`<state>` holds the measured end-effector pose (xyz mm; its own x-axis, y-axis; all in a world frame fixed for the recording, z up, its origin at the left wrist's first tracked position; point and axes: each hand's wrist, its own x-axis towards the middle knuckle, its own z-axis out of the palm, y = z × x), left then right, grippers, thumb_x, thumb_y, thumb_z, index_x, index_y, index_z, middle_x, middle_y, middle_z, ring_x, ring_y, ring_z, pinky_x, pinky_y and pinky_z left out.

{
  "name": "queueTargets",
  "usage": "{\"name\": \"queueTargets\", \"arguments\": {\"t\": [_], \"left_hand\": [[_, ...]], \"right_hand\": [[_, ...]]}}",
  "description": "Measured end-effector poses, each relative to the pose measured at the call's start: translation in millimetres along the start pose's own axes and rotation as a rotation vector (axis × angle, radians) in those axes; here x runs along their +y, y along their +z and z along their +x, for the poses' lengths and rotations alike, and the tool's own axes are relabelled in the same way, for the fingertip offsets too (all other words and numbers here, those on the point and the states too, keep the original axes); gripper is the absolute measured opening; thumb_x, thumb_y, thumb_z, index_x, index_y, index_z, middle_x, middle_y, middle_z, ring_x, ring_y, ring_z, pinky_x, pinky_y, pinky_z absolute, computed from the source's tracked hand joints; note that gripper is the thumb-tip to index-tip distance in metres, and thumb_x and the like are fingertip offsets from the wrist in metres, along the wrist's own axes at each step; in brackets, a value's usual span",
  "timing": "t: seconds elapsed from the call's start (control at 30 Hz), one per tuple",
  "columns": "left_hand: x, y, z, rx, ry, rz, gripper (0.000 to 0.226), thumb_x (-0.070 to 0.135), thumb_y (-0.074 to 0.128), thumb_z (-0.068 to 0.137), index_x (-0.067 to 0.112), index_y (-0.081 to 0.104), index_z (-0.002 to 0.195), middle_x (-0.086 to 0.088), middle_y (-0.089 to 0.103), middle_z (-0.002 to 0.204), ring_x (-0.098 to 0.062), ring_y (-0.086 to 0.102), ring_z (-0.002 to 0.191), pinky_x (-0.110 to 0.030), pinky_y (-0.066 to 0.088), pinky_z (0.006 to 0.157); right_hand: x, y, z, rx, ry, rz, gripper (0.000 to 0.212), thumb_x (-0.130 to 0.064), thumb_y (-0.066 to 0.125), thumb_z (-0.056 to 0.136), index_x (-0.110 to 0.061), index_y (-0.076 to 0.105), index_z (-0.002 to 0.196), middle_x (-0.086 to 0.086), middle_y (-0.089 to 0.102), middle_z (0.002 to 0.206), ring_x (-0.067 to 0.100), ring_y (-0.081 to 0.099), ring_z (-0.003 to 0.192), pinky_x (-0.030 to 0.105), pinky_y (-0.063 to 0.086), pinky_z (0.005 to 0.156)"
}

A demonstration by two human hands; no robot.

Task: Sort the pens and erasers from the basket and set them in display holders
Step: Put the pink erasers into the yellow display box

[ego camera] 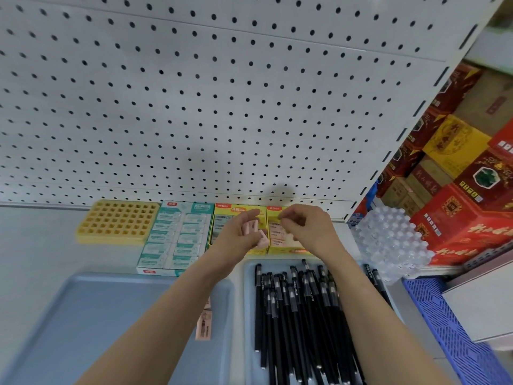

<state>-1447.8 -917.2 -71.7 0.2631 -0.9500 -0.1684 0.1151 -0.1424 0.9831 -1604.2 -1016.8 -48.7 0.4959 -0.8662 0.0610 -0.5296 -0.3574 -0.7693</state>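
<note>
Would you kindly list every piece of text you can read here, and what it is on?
"48": left yellow box.
"M&G": same box and right yellow box.
"TEST": a black pen.
Print on the teal box and red cartons: too blurred.

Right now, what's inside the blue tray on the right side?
A heap of black pens lies in the blue tray. The right forearm crosses over it and covers some of the pens, and the tray's near end runs out of the picture.
</note>
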Motion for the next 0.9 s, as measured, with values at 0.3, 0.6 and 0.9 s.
{"name": "queueTargets", "arguments": {"t": [0.3, 0.6, 0.9], "left_hand": [[3.0, -1.0, 0.2, 0.091, -0.010, -0.175, 0.035, 0.007, 0.058, 0.094, 0.018, 0.052, 0.127, -0.010, 0.053, 0.129, -0.024, 0.059, 0.118, -0.035, 0.049, 0.101], [7.8, 2.9, -7.5, 0.071, -0.060, -0.062, 0.013, 0.015, 0.061, 0.095, 0.008, 0.066, 0.105, -0.001, 0.054, 0.078, -0.007, 0.052, 0.064, -0.018, 0.042, 0.052], [6.9, 3.9, -6.9, 0.088, -0.076, 0.004, 0.036, -0.009, 0.050, 0.089, 0.012, 0.058, 0.118, -0.005, 0.057, 0.112, -0.016, 0.063, 0.088, -0.022, 0.054, 0.074]], "right_hand": [[-18.6, 6.5, -17.3, -0.226, 0.028, 0.345, 0.020, -0.007, 0.079, 0.078, -0.014, 0.072, 0.096, 0.004, 0.074, 0.091, 0.018, 0.068, 0.076, 0.031, 0.058, 0.076], [-14.9, -9.6, -18.8, -0.182, 0.098, 0.526, 0.027, 0.002, 0.075, 0.080, -0.008, 0.068, 0.104, 0.007, 0.072, 0.098, 0.016, 0.068, 0.081, 0.025, 0.056, 0.069], [25.9, -37.0, -5.2, 0.033, 0.153, -0.245, 0.022, -0.005, 0.066, 0.083, -0.024, 0.074, 0.090, -0.005, 0.071, 0.091, 0.012, 0.066, 0.078, 0.030, 0.054, 0.073]]}}
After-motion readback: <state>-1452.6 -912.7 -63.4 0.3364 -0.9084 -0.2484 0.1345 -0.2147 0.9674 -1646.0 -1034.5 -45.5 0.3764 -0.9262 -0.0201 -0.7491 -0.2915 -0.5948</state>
